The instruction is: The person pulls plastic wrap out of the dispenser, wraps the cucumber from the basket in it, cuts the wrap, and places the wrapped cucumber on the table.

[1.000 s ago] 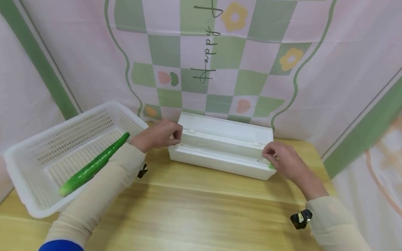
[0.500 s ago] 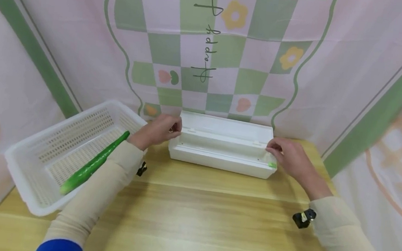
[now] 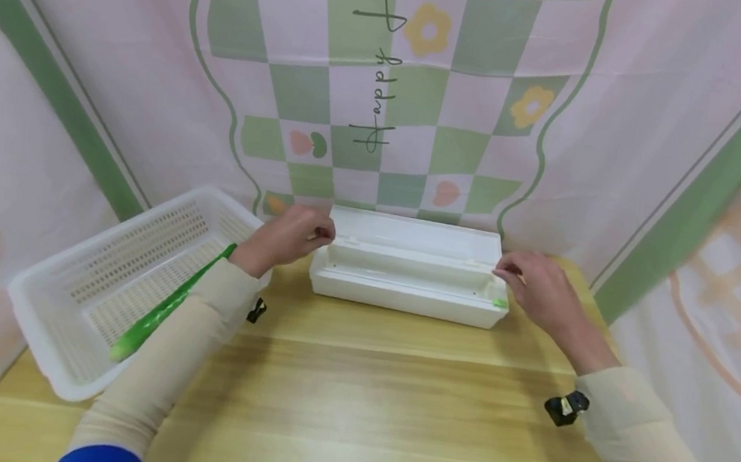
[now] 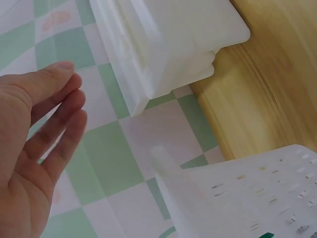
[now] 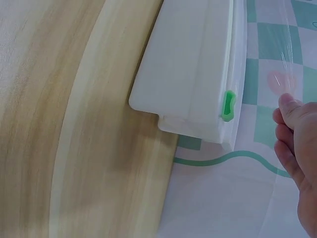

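A long white cling film dispenser (image 3: 404, 302) stands at the back of the table, its lid (image 3: 417, 234) raised. At its right end sits a small green slider (image 5: 228, 105). My right hand (image 3: 537, 290) pinches a clear sheet of cling film (image 5: 286, 54) between thumb and forefinger, above the dispenser's right end. Above the left end, my left hand (image 3: 288, 237) has thumb and forefinger pressed together at the film's other corner; the film there is barely visible, only a faint line. The head view hardly shows the transparent sheet.
A white perforated basket (image 3: 52, 288) stands on the left with a green cucumber (image 3: 157, 321) in it, partly behind my left forearm. A patterned cloth (image 3: 418, 100) hangs right behind the dispenser. Bare wooden table (image 3: 352, 410) lies in front.
Both hands have risen slightly from the dispenser's front edge toward its back. My right hand has also shifted a little right, uncovering the green slider. The cucumber and basket stay put.
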`<state>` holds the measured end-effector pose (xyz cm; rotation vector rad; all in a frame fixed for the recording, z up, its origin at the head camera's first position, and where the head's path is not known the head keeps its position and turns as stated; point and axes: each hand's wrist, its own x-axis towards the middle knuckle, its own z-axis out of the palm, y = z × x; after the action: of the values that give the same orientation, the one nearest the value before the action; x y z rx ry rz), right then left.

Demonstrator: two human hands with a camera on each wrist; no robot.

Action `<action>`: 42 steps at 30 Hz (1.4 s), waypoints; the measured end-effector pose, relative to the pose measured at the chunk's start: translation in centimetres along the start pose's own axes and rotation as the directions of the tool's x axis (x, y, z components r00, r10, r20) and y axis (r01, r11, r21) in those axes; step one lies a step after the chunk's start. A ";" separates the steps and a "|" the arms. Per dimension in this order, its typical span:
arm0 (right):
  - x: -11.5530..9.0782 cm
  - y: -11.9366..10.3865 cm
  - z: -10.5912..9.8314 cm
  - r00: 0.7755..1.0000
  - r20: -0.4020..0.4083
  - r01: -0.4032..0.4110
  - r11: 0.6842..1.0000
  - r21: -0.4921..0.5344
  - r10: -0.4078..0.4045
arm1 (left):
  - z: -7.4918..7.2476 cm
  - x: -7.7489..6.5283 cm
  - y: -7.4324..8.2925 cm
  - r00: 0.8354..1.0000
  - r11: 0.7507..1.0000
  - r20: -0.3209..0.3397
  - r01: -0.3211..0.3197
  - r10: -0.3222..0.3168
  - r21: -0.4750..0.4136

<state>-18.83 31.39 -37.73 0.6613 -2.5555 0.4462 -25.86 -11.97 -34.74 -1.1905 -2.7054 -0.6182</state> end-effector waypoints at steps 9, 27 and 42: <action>0.4 -0.7 -1.3 0.996 -0.078 0.032 0.999 -0.008 -0.032 | -1.0 -0.6 0.5 0.997 0.999 -0.074 0.035 -0.037 -0.026; 0.7 -1.9 -4.1 0.969 -0.199 0.131 0.989 -0.076 -0.143 | -3.0 -1.6 2.7 0.973 0.999 -0.226 -0.037 0.037 0.004; 1.5 -2.9 -6.8 0.934 -0.293 0.175 0.976 -0.128 -0.206 | -5.6 -1.5 4.0 0.942 0.997 -0.326 -0.077 0.078 0.016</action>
<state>-16.14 31.19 -30.72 0.7334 -2.1829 0.3231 -22.17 -12.88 -28.80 -1.0784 -2.3717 -0.7285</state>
